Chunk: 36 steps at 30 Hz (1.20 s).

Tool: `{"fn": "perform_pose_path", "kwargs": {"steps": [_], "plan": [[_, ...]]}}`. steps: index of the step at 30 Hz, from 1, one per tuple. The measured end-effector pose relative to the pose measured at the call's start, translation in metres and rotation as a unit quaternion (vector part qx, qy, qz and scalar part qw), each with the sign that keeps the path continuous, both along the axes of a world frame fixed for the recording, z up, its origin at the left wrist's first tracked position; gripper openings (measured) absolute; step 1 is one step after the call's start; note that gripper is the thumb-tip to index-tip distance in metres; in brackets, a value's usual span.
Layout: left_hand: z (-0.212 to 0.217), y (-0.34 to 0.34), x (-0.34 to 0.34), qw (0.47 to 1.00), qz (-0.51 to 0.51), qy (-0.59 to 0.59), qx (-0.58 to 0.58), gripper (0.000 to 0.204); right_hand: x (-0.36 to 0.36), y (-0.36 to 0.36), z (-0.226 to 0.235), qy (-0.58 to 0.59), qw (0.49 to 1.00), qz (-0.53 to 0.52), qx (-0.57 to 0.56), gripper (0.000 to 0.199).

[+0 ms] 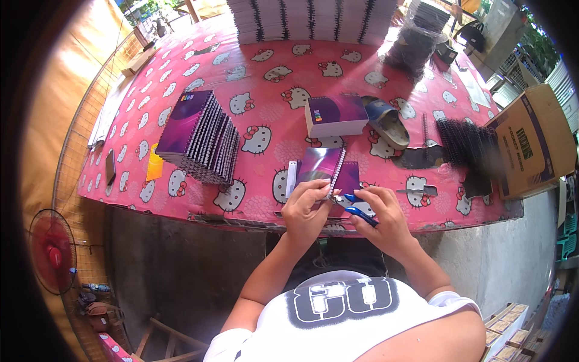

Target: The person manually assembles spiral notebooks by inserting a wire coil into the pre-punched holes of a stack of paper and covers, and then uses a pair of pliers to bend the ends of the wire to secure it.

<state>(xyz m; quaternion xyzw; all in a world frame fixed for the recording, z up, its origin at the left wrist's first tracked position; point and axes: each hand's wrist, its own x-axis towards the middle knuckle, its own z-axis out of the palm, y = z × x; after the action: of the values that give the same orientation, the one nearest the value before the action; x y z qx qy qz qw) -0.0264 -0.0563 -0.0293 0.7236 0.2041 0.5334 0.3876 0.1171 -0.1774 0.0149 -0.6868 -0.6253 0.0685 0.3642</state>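
At the table's near edge my left hand (306,208) is closed on the lower corner of a purple notebook (318,164), its fingers by the end of the spiral binding. My right hand (386,218) grips blue-handled pliers (363,216), whose jaws meet the lower end of the coil. The exact bite of the jaws is too small to make out. Another purple cover lies under the notebook's right side. Just beyond sits a stack of purple-covered pages (338,116). To the left rises a tall stack of spiral-bound purple notebooks (202,139).
A slipper (391,127), a cutter knife (421,190) and a pile of black spiral coils (458,145) lie to the right, near an open cardboard box (534,142). Large white page stacks (313,21) stand at the back. A red fan (54,253) is at far left.
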Motion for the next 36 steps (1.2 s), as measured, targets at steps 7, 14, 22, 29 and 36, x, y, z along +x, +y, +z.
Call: {"fn": "perform_pose_path", "kwargs": {"steps": [7,14,22,29,36], "plan": [[0.014,0.021,-0.014,0.989,-0.001,-0.026,0.145,0.019,0.01,0.008,-0.008,0.621,0.743,0.112,-0.224,0.033],[0.13,0.127,-0.091,0.924,0.329,-0.192,0.02,0.019,0.087,-0.026,-0.058,-0.103,0.976,-0.188,-0.043,0.041],[0.061,0.221,-0.17,0.905,0.405,-0.113,-0.066,0.014,0.006,0.053,-0.009,-0.08,0.994,0.04,0.057,0.037],[0.075,0.206,-0.165,0.936,0.322,-0.134,-0.048,0.027,-0.065,0.134,-0.011,-0.25,0.933,0.214,-0.143,0.023],[0.104,0.066,-0.138,0.955,0.044,-0.288,-0.057,0.026,-0.044,0.142,0.001,-0.167,0.927,0.298,-0.156,0.019]]}}
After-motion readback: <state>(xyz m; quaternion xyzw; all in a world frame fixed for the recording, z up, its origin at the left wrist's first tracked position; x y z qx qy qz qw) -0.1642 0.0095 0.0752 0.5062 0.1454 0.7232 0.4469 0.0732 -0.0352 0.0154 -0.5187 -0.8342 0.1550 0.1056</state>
